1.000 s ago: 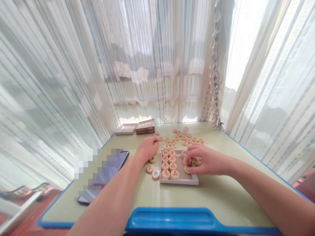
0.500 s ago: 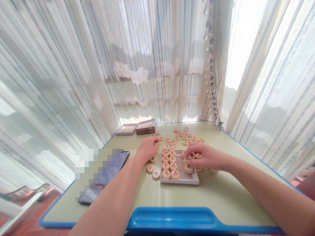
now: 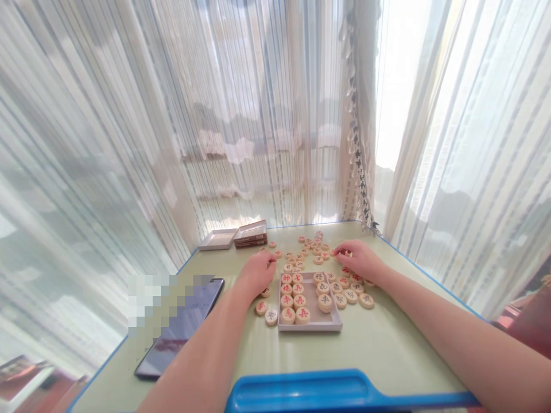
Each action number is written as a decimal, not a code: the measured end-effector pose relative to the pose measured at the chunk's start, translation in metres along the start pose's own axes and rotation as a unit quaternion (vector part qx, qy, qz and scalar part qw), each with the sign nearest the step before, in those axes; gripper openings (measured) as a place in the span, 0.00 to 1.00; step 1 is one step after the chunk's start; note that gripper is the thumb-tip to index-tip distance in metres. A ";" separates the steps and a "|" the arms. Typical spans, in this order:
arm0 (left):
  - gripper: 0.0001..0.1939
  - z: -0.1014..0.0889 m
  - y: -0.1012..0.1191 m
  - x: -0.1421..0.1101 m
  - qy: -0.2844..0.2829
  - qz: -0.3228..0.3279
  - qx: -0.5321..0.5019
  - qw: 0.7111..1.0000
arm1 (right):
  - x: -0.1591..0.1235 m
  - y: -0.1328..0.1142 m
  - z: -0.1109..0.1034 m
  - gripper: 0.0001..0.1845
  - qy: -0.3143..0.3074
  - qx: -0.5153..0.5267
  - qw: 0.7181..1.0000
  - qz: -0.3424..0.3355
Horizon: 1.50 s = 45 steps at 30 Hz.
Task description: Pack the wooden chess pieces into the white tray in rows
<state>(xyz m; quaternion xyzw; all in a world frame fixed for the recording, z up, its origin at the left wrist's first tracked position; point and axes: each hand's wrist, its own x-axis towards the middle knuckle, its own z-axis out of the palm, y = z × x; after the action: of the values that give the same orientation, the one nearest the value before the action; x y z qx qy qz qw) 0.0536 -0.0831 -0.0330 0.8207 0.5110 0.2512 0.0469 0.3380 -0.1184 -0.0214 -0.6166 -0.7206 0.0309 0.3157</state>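
Observation:
A shallow white box tray (image 3: pixel 310 327) holds round xiangqi pieces: two columns of red-lettered pieces (image 3: pixel 298 301) on its left and several dark-lettered pieces (image 3: pixel 325 303) along its right side. Left of the tray, my left hand (image 3: pixel 258 272) rests with curled fingers over the table; whatever lies under them is hidden. My right hand (image 3: pixel 359 258) is beyond the tray's far right corner, above the loose pieces. Its fingers stretch forward and down, slightly apart, with their tips at a loose piece (image 3: pixel 333 252). No piece shows in its grasp.
Scattered pieces (image 3: pixel 317 250) lie behind the tray, and more pieces (image 3: pixel 350 296) sit to its right. A phone (image 3: pixel 181 332) lies at left. Two brown boxes (image 3: pixel 251 236) and a white lid (image 3: pixel 217 240) stand at the back left. A blue tray edge (image 3: pixel 301 390) runs along the front.
My right hand has left the tray's right column and moved farther back over the loose pieces, uncovering the dark-lettered pieces. The left hand has barely moved. The view has shifted slightly.

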 end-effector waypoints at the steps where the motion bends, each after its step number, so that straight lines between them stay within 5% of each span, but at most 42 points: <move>1: 0.14 -0.001 0.001 0.000 0.002 0.001 0.001 1.000 | 0.001 0.003 0.001 0.11 0.007 0.013 1.000 0.019; 8: 0.19 -0.001 -0.003 0.001 0.008 -0.056 0.000 0.998 | 0.012 0.039 0.001 0.23 0.088 0.045 0.976 0.196; 20: 0.18 0.001 0.005 0.002 0.014 0.007 -0.042 0.999 | 0.013 0.037 0.002 0.26 0.014 0.041 0.981 0.191; 30: 0.23 0.007 0.012 0.015 -0.101 0.038 -0.035 0.994 | 0.017 0.042 0.009 0.26 -0.023 0.001 0.983 0.180; 38: 0.18 0.003 0.014 0.004 -0.035 0.060 0.041 0.997 | 0.019 0.042 0.009 0.25 -0.028 -0.020 0.983 0.183; 45: 0.16 -0.003 0.014 -0.002 -0.034 0.036 0.070 0.996 | 0.019 0.043 0.009 0.24 -0.034 -0.023 0.983 0.177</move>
<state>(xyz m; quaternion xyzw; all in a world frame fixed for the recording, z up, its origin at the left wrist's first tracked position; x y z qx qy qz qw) 0.0631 -0.0922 -0.0262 0.8479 0.4956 0.1885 -0.0024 0.3702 -0.0876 -0.0393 -0.7402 -0.6108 0.0903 0.2662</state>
